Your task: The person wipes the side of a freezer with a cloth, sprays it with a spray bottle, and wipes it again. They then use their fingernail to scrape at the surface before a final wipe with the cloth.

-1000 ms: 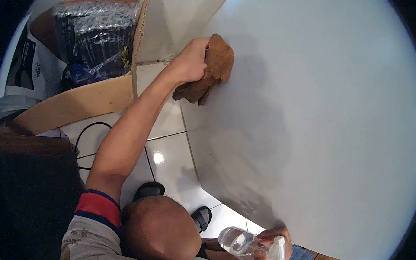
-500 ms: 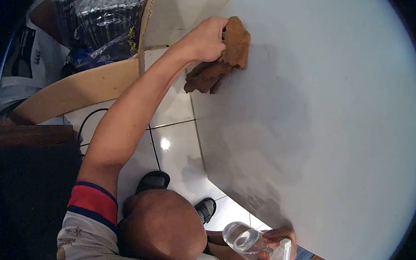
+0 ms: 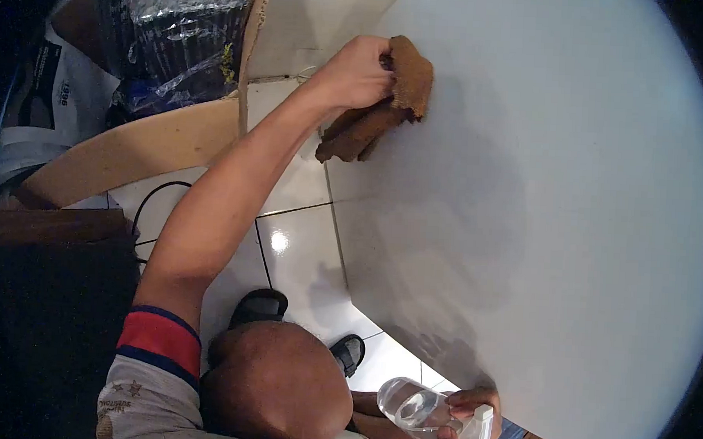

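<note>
My left hand is closed around a folded brown cloth, which lies against the large smooth pale surface near its upper left edge. Part of the cloth hangs below my fingers. At the bottom right, my right hand grips a clear spray bottle near its white top. The bottle is tilted, its base pointing up and left, beside the lower edge of the pale surface.
An open cardboard box at upper left holds plastic-wrapped dark items. Below it are a dark block-like object and a black cable. My knee and sandals are over white floor tiles.
My left hand and the brown cloth have shifted slightly right and down along the pale surface. The bottle and my right hand have hardly moved.
</note>
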`<action>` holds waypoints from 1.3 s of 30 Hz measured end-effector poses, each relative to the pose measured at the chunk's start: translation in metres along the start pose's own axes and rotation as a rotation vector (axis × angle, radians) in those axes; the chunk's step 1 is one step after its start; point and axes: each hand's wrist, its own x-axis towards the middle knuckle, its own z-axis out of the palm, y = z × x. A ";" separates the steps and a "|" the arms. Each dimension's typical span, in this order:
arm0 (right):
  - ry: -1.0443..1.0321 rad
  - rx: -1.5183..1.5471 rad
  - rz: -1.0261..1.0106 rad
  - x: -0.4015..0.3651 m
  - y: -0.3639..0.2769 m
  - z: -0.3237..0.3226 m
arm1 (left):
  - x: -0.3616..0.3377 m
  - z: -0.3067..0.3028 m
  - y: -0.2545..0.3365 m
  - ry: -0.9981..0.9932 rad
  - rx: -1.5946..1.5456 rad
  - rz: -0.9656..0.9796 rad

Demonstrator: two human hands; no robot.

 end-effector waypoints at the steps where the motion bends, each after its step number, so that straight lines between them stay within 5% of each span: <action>1: 0.014 0.011 0.023 -0.001 -0.001 0.002 | 0.001 -0.001 0.000 -0.052 -0.058 0.017; 20: -0.055 0.015 -0.087 -0.001 -0.001 -0.013 | -0.003 0.002 -0.006 0.046 -0.096 0.101; 22: -0.188 0.195 -0.143 -0.002 0.007 -0.019 | 0.000 -0.003 -0.012 0.078 0.053 0.046; 25: -0.459 0.227 -0.341 0.009 0.005 -0.035 | -0.012 -0.003 0.012 0.135 -0.153 -0.191; 28: -0.537 0.285 -0.458 0.008 0.018 -0.042 | -0.024 0.006 0.054 -0.042 -0.511 -0.136; 33: -0.819 0.339 -0.731 0.016 0.056 -0.030 | -0.059 0.032 0.136 -0.007 -0.022 0.066; 37: -0.804 0.435 -0.849 0.009 0.062 -0.027 | -0.059 0.041 0.191 -0.076 0.067 0.069; 39: -0.718 0.412 -0.889 0.000 0.073 -0.025 | -0.045 0.052 0.199 0.222 -0.159 0.131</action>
